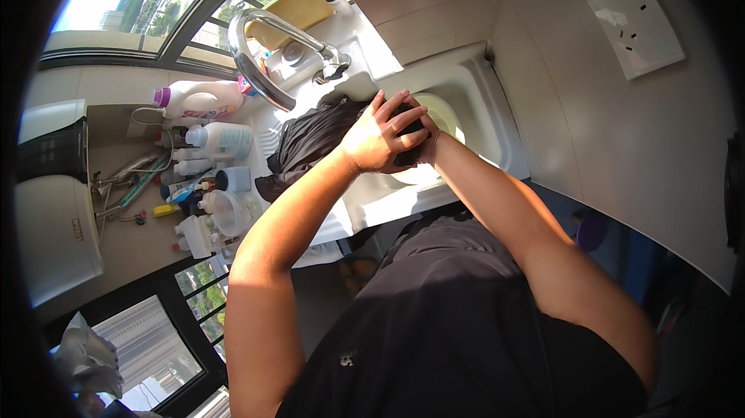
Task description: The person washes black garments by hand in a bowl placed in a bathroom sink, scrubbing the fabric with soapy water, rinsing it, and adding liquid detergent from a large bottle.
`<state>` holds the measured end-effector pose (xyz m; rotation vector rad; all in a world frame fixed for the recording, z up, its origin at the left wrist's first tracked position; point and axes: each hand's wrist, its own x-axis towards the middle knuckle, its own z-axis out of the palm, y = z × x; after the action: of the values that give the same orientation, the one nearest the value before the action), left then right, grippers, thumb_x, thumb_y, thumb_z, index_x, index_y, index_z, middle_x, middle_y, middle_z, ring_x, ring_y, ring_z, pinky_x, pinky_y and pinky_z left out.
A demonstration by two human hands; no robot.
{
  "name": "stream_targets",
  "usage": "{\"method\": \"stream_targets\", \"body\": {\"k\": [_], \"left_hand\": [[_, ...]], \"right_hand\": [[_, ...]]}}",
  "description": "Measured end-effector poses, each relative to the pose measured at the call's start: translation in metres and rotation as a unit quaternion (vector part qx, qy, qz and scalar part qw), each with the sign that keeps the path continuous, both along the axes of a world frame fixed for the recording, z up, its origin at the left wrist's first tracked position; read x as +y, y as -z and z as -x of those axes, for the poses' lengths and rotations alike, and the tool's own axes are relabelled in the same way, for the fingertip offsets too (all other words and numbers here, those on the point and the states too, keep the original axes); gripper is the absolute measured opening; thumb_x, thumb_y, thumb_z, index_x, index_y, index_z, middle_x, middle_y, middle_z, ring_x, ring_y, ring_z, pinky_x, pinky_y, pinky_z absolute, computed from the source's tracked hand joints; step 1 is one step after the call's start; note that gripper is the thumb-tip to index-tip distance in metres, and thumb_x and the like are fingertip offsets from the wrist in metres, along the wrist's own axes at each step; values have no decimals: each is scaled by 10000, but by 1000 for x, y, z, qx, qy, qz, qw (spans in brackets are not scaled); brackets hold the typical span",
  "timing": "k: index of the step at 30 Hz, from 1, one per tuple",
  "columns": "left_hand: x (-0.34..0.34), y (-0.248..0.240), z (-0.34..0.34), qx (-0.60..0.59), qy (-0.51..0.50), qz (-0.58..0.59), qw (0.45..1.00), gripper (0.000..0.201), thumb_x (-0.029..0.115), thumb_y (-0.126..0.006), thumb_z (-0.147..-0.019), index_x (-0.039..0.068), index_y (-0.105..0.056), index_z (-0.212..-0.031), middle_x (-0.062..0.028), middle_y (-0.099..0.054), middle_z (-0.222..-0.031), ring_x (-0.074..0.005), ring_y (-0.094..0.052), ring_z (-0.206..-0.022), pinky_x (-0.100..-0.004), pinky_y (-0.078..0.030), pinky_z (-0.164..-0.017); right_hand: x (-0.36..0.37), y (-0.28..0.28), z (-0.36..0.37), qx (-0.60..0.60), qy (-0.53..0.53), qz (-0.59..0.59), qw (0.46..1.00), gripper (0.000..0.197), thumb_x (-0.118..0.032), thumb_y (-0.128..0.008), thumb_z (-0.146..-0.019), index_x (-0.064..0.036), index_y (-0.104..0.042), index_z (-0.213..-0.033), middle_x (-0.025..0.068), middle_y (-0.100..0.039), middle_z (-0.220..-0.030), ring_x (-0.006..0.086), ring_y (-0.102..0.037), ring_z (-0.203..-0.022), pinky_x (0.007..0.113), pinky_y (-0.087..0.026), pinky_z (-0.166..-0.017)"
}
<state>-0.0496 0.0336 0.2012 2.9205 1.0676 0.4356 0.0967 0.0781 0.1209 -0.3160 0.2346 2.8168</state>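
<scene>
Over the sink, my left hand (384, 138) and my right hand (429, 142) come together around a dark wad of black cloth (407, 156). The left fingers curve across its top. My right hand is largely behind the left one and the cloth, so most of its fingers are hidden. Just left of my hands a crumpled black garment (310, 138) lies over the ribbed draining side of the sink. Whether the wad belongs to that garment I cannot tell. Beneath my hands is a pale round basin (446, 117), partly covered by them.
The white sink (497, 127) has a curved chrome faucet (248, 61) behind the garment. Several bottles, including a white jug with a purple cap (202, 98), crowd the left ledge. A yellow tub (306, 5) leans by the window. A wall (574, 92) closes the right side.
</scene>
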Motion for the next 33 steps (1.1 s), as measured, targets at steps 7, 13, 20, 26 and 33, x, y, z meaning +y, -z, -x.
{"method": "stream_targets", "body": {"k": [7, 13, 20, 26, 33], "left_hand": [[5, 23, -7, -74, -65, -43, 994, 488, 378, -916, -645, 206, -712, -1054, -51, -694, -1249, -374, -659, -1219, -624, -553, -956], [12, 40, -17, -159, -111, -89, 977, 341, 260, -919, -658, 139, -674, -862, -56, -723, -1036, -342, -714, -1034, -471, -593, -880], [11, 51, -25, -246, -225, -80, 939, 279, 227, -879, -697, 107, -638, -768, -57, -728, -951, -319, -715, -935, -436, -593, -830], [9, 67, -42, -344, -350, -34, 871, 203, 159, -819, -805, 22, -670, -822, -136, -740, -953, -342, -715, -926, -408, -572, -871], [6, 85, -38, -446, -453, -10, 772, 149, 133, -768, -879, 8, -688, -885, -143, -723, -931, -303, -706, -883, -394, -563, -852]], "right_hand": [[-5, 2, 16, -109, 107, -2, 988, 405, -562, -542, -1026, -160, -592, -1016, -8, -662, -971, 153, -679, -877, 341, -589, -833], [-3, 6, 18, -140, 148, 1, 979, 376, -510, -503, -1034, -145, -592, -1005, 22, -665, -965, 169, -683, -879, 345, -587, -839], [-1, 17, 26, -115, 162, 22, 980, 352, -450, -458, -1044, -128, -591, -992, 56, -670, -960, 189, -688, -882, 350, -585, -845], [17, 61, 24, 25, 152, -12, 988, 333, -404, -452, -1040, -112, -587, -957, 93, -679, -971, 208, -695, -878, 358, -585, -855], [0, 14, 41, -406, 245, -40, 879, 219, -238, -631, -933, -24, -657, -894, 71, -669, -897, 199, -647, -758, 403, -560, -704]]}}
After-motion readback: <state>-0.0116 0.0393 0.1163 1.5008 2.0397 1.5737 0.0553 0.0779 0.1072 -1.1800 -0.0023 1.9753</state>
